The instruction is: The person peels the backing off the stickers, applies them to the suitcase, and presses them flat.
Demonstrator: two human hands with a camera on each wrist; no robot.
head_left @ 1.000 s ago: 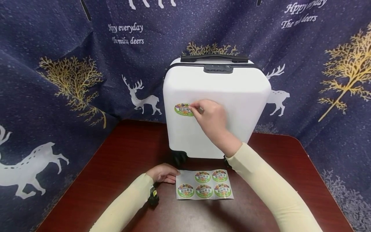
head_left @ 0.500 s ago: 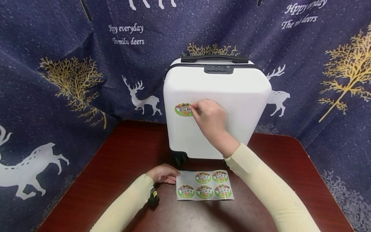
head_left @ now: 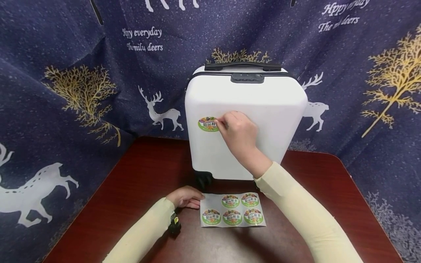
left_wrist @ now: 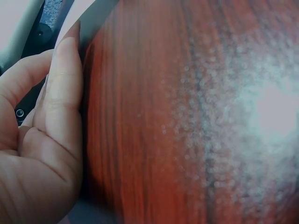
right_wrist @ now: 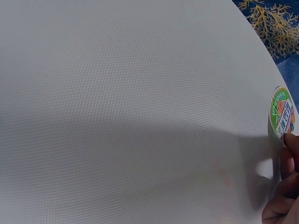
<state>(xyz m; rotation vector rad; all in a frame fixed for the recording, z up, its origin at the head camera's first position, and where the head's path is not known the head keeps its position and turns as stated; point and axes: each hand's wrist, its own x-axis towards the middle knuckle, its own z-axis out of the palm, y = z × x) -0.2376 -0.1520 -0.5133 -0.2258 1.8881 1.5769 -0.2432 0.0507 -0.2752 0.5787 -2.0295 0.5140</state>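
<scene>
A white hard-shell suitcase (head_left: 269,120) stands upright on the table. My right hand (head_left: 239,133) is at its front panel, pinching the right edge of an oval fruit sticker (head_left: 207,124) between thumb and index finger. In the right wrist view, the sticker (right_wrist: 280,109) lies close against the white shell, its near edge under the fingertips. Below, a backing sheet (head_left: 210,199) carries several more round fruit stickers, with a bare spot at its upper left. My left hand (head_left: 187,197) holds the sheet's left edge between thumb and fingers, also visible in the left wrist view.
The dark red wooden table (head_left: 148,164) reflects light near its front. Black wheels (head_left: 204,179) support the suitcase, which has a black top handle (head_left: 243,65) and a combination lock (head_left: 247,77). Behind hangs a blue cloth (head_left: 131,65) printed with deer and golden trees.
Almost nothing moves. The right fingertips stay at the sticker's right edge with only a slight shift, and the left hand keeps its place at the sheet.
</scene>
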